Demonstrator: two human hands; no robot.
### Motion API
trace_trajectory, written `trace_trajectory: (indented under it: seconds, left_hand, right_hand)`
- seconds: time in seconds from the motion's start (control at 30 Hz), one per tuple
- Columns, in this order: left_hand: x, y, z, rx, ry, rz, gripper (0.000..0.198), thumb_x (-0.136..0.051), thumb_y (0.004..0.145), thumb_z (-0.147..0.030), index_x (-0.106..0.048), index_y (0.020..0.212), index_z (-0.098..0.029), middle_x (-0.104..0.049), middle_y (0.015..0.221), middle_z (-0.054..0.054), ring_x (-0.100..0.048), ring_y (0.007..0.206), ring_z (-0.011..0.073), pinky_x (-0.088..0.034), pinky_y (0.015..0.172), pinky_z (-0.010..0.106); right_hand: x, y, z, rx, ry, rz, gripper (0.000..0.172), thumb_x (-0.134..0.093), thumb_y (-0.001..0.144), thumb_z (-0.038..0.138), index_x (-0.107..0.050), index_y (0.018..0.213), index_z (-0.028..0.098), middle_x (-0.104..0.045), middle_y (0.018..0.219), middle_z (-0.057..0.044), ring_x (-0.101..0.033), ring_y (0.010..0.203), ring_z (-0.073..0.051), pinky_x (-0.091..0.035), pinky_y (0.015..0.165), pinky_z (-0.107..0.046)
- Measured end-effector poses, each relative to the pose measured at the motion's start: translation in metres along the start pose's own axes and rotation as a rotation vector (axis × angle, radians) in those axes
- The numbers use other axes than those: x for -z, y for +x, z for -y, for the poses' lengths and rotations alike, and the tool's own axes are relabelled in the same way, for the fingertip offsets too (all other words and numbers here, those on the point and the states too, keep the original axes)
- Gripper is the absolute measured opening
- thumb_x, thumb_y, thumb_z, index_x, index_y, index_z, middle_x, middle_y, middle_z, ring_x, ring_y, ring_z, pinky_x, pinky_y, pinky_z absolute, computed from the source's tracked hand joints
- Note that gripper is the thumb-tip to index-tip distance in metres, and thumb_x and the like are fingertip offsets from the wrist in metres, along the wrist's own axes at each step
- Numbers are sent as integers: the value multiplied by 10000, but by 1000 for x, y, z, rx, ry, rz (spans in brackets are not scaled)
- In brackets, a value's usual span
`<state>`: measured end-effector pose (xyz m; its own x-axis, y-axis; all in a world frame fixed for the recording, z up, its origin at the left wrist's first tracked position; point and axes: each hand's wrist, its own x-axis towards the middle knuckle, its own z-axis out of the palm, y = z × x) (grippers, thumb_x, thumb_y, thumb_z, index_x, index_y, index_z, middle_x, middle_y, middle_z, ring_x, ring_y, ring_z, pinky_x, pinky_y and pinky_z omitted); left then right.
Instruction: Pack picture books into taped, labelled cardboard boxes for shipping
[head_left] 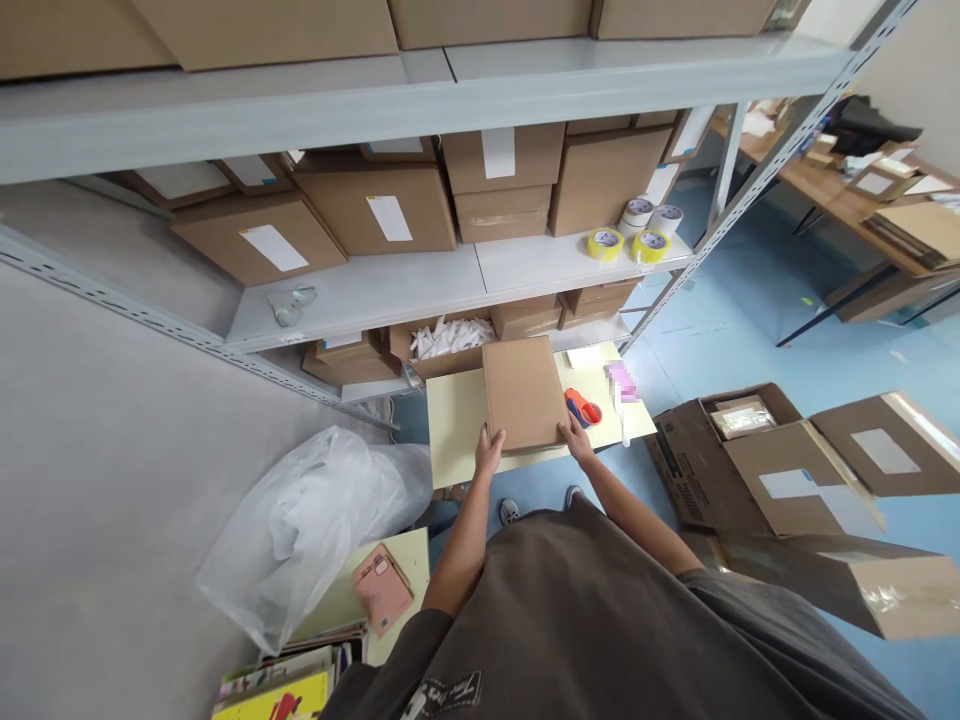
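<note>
A closed brown cardboard box (525, 393) is in front of me, over a pale yellow tabletop (456, 425). My left hand (490, 450) grips its near left corner, with the thumb up along the edge. At the near right corner, my right hand (576, 438) holds the box in the same way. Just right of the box lies a red and blue tape dispenser (583, 408), close to my right fingers. Farther right on the tabletop are a blurred pink item (620, 382) and a white strip.
Metal shelving (360, 290) with cardboard boxes rises ahead; tape rolls (604, 243) stand on it. An open carton (450, 340) holds white pieces. A plastic bag (322, 510) bulges at left. Cartons (697, 460) stand on the right floor. A pink phone (382, 590) lies lower left.
</note>
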<state>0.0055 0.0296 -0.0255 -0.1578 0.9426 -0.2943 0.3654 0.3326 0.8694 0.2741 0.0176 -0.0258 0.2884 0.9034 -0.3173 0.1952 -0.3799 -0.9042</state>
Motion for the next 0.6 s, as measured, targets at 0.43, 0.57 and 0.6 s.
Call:
trace_trajectory:
  seconds: [0.43,0.57,0.6]
  left_hand:
    - [-89,80,-150,-376,5,-18,485,-616,995,-330,-647,1463,-205,-708,1359,157,-691,1211,277,-528,1131,456]
    - [-157,115,-180,-305,22,108,511,-654,978,-327,-650,1471,-189,-717,1364,161,-709,1157,264,-558,1064,412]
    - [-173,124,-185,-270,41,136,508,-666,975,-332,-658,1462,-186,-717,1379,164,-708,1172,269,-556,1059,407]
  right_hand:
    - [46,83,82,223,-172,-32,624,-599,983,454,-582,1579,270,-566,1660,-74,-515,1547,-281,-391,1303,-491]
    - [86,135,84,268,-171,-45,591,-584,990,419,-599,1559,259,-539,1683,-85,-485,1570,-268,-398,1298,-476]
    - [99,150,82,256,-171,-58,588,-582,990,417,-601,1555,256,-542,1680,-90,-491,1564,-273,-402,1294,-486]
